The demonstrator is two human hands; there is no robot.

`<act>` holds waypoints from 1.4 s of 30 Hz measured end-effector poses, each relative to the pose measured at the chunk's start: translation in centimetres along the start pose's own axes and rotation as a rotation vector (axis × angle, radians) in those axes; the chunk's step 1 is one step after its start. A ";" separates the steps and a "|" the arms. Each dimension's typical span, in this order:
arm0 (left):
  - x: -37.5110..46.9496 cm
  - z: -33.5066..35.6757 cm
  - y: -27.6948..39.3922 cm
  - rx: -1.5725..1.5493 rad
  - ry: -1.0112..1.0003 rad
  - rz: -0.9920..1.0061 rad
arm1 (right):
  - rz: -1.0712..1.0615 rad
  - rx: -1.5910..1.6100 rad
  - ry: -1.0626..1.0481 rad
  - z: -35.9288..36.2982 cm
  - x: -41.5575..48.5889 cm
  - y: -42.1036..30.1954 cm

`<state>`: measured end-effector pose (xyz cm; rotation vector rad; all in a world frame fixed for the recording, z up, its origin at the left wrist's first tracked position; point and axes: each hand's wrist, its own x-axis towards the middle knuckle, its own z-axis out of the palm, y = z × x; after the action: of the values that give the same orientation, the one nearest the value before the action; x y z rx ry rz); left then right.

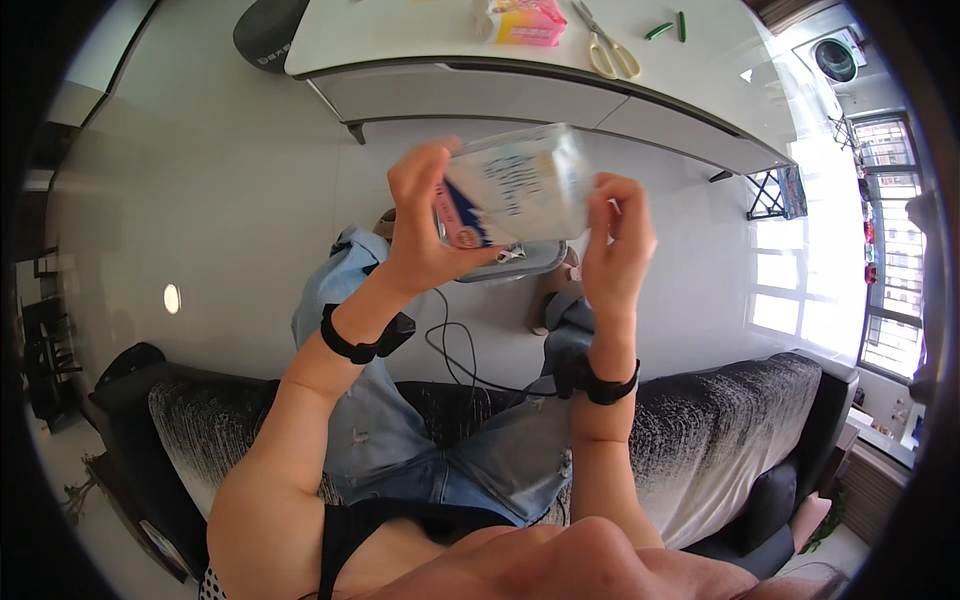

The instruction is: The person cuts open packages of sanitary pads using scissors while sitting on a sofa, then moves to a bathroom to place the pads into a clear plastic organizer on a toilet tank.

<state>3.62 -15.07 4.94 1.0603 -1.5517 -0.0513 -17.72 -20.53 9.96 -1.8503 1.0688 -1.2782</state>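
Note:
A plastic-wrapped pack (pixel 517 184), with printed writing and a pink and dark blue end, is tilted above the floor in front of me. My left hand (pixel 424 217) grips its left end, thumb below and fingers above. At the pack's right end is my right hand (pixel 619 236), with bent fingers close to the wrapping; whether they touch it is unclear. Partly hidden beneath the pack, a grey bin or tray (pixel 551 259) holds some light scraps between my feet. Both wrists wear black straps with small black devices.
A white table (pixel 420 34) with drawers stands ahead, bearing a pink and yellow soft pack (pixel 525 22), scissors with cream handles (pixel 613 56) and small green pieces (pixel 660 31). A black cable (pixel 450 326) loops on the floor. I sit on a sofa (pixel 705 427) with a black and white cover.

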 end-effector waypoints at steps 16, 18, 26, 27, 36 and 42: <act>1.7 -1.2 4.0 -0.328 -0.052 -0.467 | 0.711 0.546 -0.253 2.6 -1.1 7.8; 1.9 -1.3 4.1 -0.309 -0.044 -0.457 | 0.745 0.618 -0.317 3.3 -1.6 7.8; 1.7 -1.3 4.3 -0.296 -0.012 -0.414 | 0.834 0.773 -0.486 4.3 -2.8 9.4; 1.6 -1.3 4.2 -0.309 -0.015 -0.449 | 0.801 0.718 -0.480 4.2 -2.7 9.4; 0.4 -1.7 1.6 -0.342 -0.259 -0.690 | 0.163 -0.023 0.166 -0.5 -0.5 6.1; -0.7 -0.1 0.9 -0.579 -0.297 -0.938 | -0.211 -0.110 0.164 -1.4 -1.0 4.2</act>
<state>3.10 -14.05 4.94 1.2339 -1.0452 -1.2646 -20.36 -21.68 6.48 -2.0116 1.0697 -1.5426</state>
